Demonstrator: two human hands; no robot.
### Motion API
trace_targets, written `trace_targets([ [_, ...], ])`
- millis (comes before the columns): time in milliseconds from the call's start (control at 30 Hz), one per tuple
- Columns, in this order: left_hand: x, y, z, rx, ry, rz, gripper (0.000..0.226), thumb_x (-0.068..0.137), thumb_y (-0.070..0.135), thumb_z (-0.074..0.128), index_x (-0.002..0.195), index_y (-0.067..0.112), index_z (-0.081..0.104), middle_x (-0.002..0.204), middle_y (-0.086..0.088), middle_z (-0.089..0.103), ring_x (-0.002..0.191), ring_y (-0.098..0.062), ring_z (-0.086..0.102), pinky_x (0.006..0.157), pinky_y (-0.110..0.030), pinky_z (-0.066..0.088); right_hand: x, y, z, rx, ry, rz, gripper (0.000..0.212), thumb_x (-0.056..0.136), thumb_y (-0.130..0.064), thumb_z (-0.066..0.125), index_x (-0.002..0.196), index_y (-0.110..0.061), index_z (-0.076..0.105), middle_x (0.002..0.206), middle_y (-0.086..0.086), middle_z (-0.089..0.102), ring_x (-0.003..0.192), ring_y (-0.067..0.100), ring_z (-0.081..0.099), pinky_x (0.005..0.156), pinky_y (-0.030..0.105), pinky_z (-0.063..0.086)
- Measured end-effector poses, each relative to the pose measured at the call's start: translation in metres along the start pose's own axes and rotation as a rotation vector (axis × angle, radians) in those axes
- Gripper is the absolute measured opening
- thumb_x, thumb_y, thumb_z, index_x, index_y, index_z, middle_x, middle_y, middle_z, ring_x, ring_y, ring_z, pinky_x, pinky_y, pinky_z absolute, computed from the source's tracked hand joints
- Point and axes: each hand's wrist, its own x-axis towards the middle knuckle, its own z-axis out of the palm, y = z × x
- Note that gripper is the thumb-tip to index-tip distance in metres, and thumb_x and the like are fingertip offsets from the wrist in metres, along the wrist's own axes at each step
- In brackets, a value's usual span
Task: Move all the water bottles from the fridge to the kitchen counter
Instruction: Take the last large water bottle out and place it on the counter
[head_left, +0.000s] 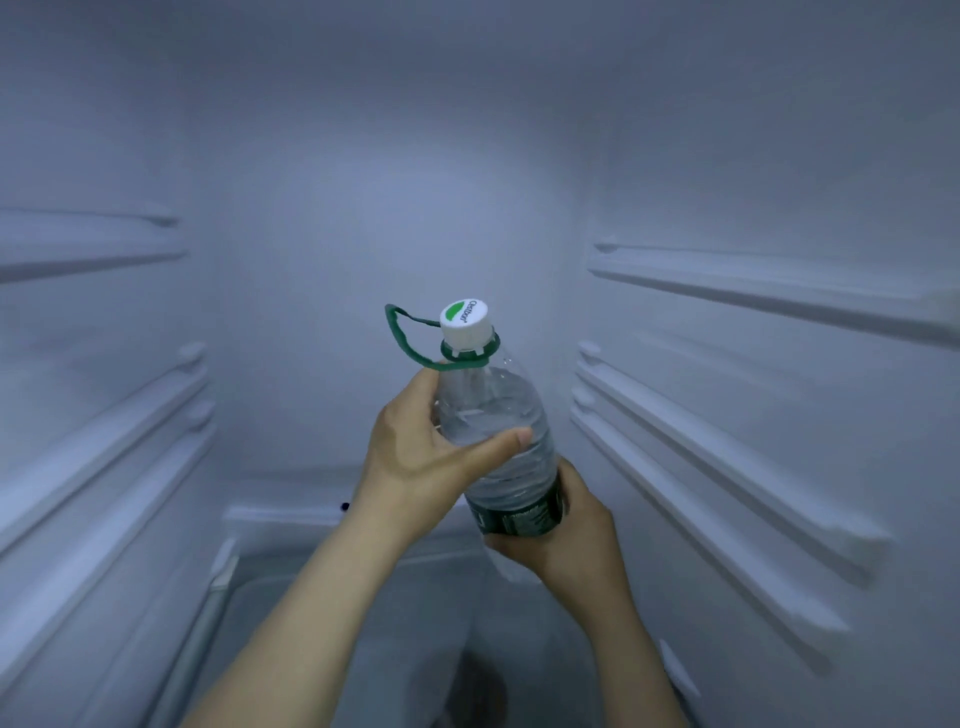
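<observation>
A clear water bottle (493, 410) with a white cap, a green carry loop at its neck and a dark green label is held up inside the fridge, tilted slightly left. My left hand (415, 457) wraps its upper body, thumb across the front. My right hand (566, 525) grips it lower down, at the label. No other bottle is visible in the fridge.
The white fridge interior (363, 182) surrounds my arms. Ribbed shelf rails (727, 415) line the right wall and matching rails (104, 431) the left wall, with no shelves on them. A clear drawer cover (332, 597) lies at the bottom, under my forearms.
</observation>
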Motion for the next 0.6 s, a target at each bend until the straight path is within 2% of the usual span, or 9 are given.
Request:
trace_targets([
  [133,-0.023,0.015,-0.010,-0.046,0.035,-0.001,0.049,0.060,0.027,0.090,0.101,0.030,0.063,0.095,0.017,0.072,0.087,0.002,0.068,0.078,-0.025,0.058,-0.031,-0.016,-0.006,-0.013,-0.018,-0.024,0.076,0.047,-0.031,0.089,0.116,-0.041,0.058,0.099,-0.023,0.071,0.089,-0.004,0.067,0.077,0.033,0.058],
  [267,-0.054,0.040,-0.022,-0.125,0.076,0.037,0.050,0.057,0.031,0.088,0.097,0.039,0.060,0.097,0.026,0.070,0.088,0.005,0.067,0.072,-0.013,0.054,-0.066,-0.043,-0.020,-0.051,-0.067,-0.070,0.072,0.049,-0.028,0.090,0.111,-0.045,0.057,0.098,-0.025,0.070,0.089,-0.004,0.067,0.077,0.032,0.058],
  [467,-0.093,0.068,-0.048,-0.213,0.143,0.111,0.048,0.058,0.048,0.086,0.099,0.040,0.063,0.098,0.020,0.072,0.091,-0.001,0.069,0.076,-0.016,0.053,-0.113,-0.088,-0.044,-0.135,-0.095,-0.132,0.073,0.049,-0.030,0.090,0.106,-0.057,0.053,0.098,-0.033,0.066,0.091,-0.008,0.063,0.081,0.031,0.056],
  [600,-0.124,0.087,-0.059,-0.265,0.110,0.153,0.039,0.060,0.046,0.083,0.094,0.044,0.065,0.096,0.020,0.072,0.091,0.000,0.068,0.072,-0.012,0.051,-0.157,-0.107,-0.055,-0.169,-0.064,-0.127,0.073,0.048,-0.027,0.090,0.101,-0.062,0.052,0.097,-0.035,0.066,0.092,-0.011,0.062,0.082,0.030,0.056],
])
